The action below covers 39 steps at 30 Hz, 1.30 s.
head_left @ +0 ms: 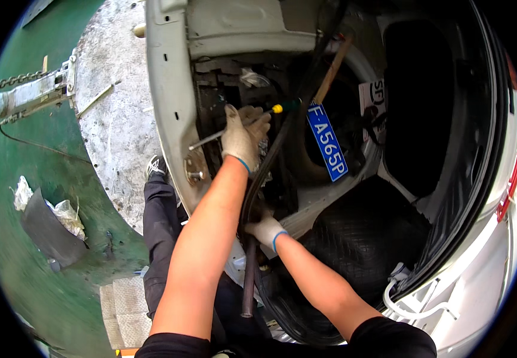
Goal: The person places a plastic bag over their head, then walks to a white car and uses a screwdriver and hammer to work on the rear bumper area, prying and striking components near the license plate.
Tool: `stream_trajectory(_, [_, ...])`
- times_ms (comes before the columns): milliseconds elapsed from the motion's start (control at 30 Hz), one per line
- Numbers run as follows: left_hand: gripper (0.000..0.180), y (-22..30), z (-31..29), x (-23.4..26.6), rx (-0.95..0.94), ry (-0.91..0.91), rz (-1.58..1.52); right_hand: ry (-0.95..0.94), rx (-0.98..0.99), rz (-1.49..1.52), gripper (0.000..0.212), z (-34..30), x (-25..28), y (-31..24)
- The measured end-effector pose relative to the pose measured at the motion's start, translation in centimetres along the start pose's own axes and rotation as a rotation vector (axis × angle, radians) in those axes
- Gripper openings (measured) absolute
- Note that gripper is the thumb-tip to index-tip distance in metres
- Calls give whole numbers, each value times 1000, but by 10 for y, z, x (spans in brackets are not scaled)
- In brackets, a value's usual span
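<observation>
My left hand (242,136), in a pale glove, is closed around a long screwdriver (206,141) over the open rear compartment of a car. Its metal shaft points left; the handle, with a yellow collar (277,108), points right. Also gloved, my right hand (265,231) is lower down beside a black rubber strip (277,142). It appears closed on a dark round bar (249,277), whose lower end hangs toward me. The strip partly hides those fingertips. A dark, blurred shape sits just above this hand.
A blue number plate (328,142) and a wooden stick (333,70) lie in the compartment. Black ribbed matting (360,238) covers its near right. To the left, a chain (17,80) runs to a metal arm (28,100) by a worn platform (115,65). Scraps (55,230) lie on the green floor.
</observation>
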<state>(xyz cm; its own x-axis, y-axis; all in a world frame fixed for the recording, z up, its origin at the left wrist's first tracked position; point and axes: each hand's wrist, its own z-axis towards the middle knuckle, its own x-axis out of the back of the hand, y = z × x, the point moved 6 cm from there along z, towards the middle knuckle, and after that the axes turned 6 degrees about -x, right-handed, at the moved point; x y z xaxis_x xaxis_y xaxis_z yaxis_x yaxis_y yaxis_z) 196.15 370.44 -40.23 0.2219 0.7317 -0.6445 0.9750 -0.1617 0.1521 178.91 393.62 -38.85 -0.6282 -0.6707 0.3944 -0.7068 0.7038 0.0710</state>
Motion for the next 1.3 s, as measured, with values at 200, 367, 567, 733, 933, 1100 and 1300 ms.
stream_trajectory(200, [78,-1,-1,-6,1,-32,8,-258,-181,891,45,-43,5,13])
stream_trajectory(367, [76,3,0,1,-6,3,-30,-473,-260,705,27,-45,41,41])
stream_trajectory(567, [71,2,1,5,28,70,-36,199,26,-232,72,-87,138,-7])
stream_trajectory(733, [69,-21,9,-5,126,39,-164,300,-119,-139,56,-82,251,-33])
stream_trajectory(933, [60,-40,34,-13,87,62,-315,369,-52,-535,44,2,360,-152])
stream_trajectory(1100, [65,-52,40,-6,171,190,-336,275,-109,-755,47,22,347,-233])
stream_trajectory(1300, [64,-65,48,-3,162,165,-286,245,-51,-742,38,8,343,-263])
